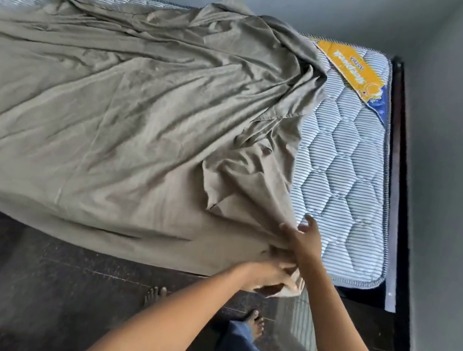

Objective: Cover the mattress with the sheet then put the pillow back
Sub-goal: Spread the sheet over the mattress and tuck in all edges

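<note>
Light, floppy sheet point(112, 109) — left hand point(268, 275) grips its bunched corner, right hand point(303, 239) splayed wide — I'd tug that hem across the mattress point(346, 179).

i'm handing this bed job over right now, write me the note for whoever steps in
Left hand: grips a bunched edge of the sheet at the near side of the mattress.
Right hand: on the bunched cloth just above, fingers spread; whether it pinches cannot be told.
Done: sheet lies wrinkled over most of the mattress, hanging over the near side.
To do: the right end, with its yellow label, and a far-left strip are bare; pull the sheet across and smooth it.
Pillow not in view; it goes on last.
</note>
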`<state>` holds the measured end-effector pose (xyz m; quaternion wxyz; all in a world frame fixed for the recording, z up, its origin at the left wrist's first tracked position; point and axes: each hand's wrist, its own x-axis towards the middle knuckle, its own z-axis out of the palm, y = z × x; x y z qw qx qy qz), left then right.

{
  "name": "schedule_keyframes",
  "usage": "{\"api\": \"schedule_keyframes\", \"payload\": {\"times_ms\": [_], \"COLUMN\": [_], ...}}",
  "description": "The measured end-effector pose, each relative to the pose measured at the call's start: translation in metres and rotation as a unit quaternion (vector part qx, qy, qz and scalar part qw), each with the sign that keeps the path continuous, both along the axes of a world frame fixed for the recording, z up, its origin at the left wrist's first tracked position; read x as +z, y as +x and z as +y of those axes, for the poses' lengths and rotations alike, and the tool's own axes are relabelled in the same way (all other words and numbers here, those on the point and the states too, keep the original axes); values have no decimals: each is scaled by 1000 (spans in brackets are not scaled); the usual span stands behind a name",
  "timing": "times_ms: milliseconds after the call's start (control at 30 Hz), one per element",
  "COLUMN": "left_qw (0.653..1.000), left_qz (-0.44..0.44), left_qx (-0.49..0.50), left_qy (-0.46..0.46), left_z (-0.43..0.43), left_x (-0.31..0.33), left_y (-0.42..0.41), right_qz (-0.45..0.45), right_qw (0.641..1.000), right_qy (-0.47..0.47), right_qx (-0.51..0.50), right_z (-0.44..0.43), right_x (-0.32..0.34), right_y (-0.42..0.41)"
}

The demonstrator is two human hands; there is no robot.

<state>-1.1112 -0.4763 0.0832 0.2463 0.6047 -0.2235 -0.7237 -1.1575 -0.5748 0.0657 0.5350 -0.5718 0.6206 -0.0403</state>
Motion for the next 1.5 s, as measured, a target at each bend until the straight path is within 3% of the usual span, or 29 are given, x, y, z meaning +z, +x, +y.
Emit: {"api": "schedule_keyframes", "payload": {"times_ms": [167,233,300,367,467,533,600,667,767,833,900,1000,1067,1133,1200,1267,1333,1400,1467,1500], "left_qw": [994,996,1000,987,913,861,821,818,858,899,938,977,964,918,898,943,975,946,902,896], "left_qz": [-7,-4,20,9,-121,-155,-112,-10,46,53,48,-114,-254,-367,-372,-272,-173,-168,-249,-262], "left_qx": [-102,-82,-1,144,367,463,542,555,497,424,339,182,54,-80,-170,-115,73,269,351,358], "left_qy": [-26,-20,0,76,133,139,142,151,119,96,61,-12,-50,-124,-163,-153,-116,-71,-31,-2], "left_z": [-15,-15,-20,-30,-40,-42,-47,-53,-66,-79,-94,-117,-128,-137,-141,-150,-159,-175,-192,-201], "left_x": [-6,-5,-8,-23,-47,-60,-68,-68,-52,-42,-29,-20,-15,-17,-18,-26,-25,-27,-30,-35], "left_y": [-43,-56,-56,-47,-24,-5,9,20,27,23,6,-21,-36,-52,-65,-83,-100,-109,-112,-115], "right_qz": [140,176,172,146,84,37,37,87,179,186,124,-7,-22,44,124,180,195,183,155,141], "right_qw": [954,942,955,969,984,990,992,987,966,969,986,996,996,983,954,940,949,961,972,977], "right_qy": [-19,-47,-49,-53,-23,3,20,31,35,10,-52,-82,-64,-74,-100,-130,-125,-110,-88,-75], "right_qx": [263,281,236,192,157,137,116,130,185,162,100,18,51,163,253,258,214,178,151,140], "right_z": [-35,-39,-43,-48,-55,-55,-56,-59,-64,-68,-75,-91,-107,-121,-127,-143,-161,-182,-203,-214], "right_x": [-4,-5,-6,-2,-2,-1,1,-1,1,-2,0,14,16,15,8,3,3,1,-3,-6], "right_y": [-30,-37,-45,-53,-61,-64,-68,-77,-88,-90,-85,-65,-50,-44,-47,-66,-90,-115,-137,-146]}}
